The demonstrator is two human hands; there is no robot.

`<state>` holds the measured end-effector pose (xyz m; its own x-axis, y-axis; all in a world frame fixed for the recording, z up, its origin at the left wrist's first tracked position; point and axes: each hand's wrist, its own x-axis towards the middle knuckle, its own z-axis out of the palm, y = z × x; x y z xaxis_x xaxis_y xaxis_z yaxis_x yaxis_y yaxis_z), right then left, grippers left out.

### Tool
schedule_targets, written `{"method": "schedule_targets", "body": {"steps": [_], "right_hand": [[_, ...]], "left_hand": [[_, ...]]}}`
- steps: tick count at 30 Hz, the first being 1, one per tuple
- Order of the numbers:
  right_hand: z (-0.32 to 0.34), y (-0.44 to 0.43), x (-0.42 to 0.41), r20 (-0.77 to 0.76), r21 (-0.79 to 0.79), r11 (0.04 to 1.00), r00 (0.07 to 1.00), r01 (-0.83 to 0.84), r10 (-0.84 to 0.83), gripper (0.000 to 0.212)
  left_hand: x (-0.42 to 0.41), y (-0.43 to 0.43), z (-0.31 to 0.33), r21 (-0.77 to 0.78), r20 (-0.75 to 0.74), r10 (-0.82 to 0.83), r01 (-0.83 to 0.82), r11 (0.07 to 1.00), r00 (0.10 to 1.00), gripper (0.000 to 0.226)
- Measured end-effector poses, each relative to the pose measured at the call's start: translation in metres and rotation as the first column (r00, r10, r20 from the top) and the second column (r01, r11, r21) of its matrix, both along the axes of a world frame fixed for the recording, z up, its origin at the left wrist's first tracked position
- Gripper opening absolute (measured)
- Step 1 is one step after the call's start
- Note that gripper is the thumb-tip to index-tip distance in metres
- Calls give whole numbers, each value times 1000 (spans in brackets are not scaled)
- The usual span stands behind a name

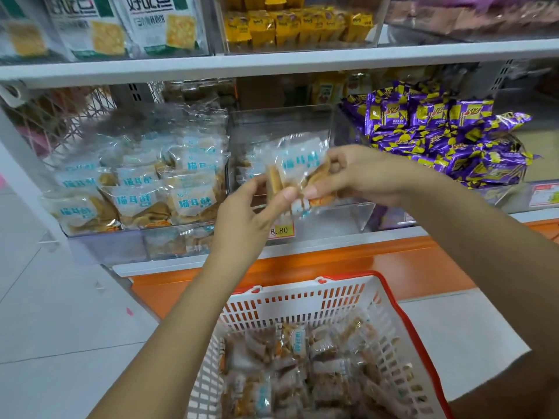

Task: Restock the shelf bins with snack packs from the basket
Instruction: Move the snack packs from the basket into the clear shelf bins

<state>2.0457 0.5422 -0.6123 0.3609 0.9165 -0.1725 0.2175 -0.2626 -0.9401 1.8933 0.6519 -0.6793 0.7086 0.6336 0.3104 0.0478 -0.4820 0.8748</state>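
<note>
Both hands hold one clear snack pack with blue lettering in front of the middle clear shelf bin. My left hand pinches its lower left edge, and my right hand pinches its right side. The middle bin looks nearly bare, with a few packs at its back left. The left bin is piled with the same packs. Below my arms, the white basket with a red rim holds several more snack packs.
Purple and yellow packs fill the right bin. On the upper shelf stand yellow packs and big cracker bags. A price tag reading 8.80 sits on the shelf edge above an orange base. White floor lies to the left.
</note>
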Motion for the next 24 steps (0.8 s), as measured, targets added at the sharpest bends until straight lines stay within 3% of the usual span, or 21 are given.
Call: {"method": "schedule_targets", "body": {"steps": [2, 4, 6, 9, 12, 15, 17, 20, 24], "right_hand": [[1, 12, 21, -22, 12, 994, 994, 109, -109, 26], [-5, 25, 41, -29, -28, 971, 971, 237, -238, 30], [-19, 36, 54, -10, -113, 951, 957, 288, -291, 30], [-45, 47, 52, 49, -294, 924, 969, 246, -243, 27], [-63, 55, 48, 141, -289, 907, 951, 306, -276, 44], [-65, 64, 51, 574, -287, 868, 798, 406, -184, 47], [-68, 68, 54, 703, -370, 807, 706, 460, -80, 61], [-71, 74, 56, 697, -488, 737, 717, 467, 8, 73], [-73, 83, 56, 685, -456, 765, 729, 455, -25, 64]], "left_hand": [[-4, 8, -8, 228, -138, 85, -52, 972, 987, 61], [-7, 14, -18, 427, -250, 155, -35, 903, 956, 46], [-8, 17, -23, 506, -294, 165, 7, 863, 942, 28], [-7, 20, -23, 493, -287, 157, 6, 870, 945, 24], [-8, 20, -24, 494, -298, 143, 24, 869, 944, 26], [-7, 20, -24, 488, -302, 135, 32, 873, 944, 27], [-7, 20, -24, 488, -304, 138, 29, 873, 942, 27], [-8, 19, -24, 492, -297, 145, 21, 870, 944, 27], [-8, 19, -25, 495, -286, 149, 13, 869, 947, 27]]}}
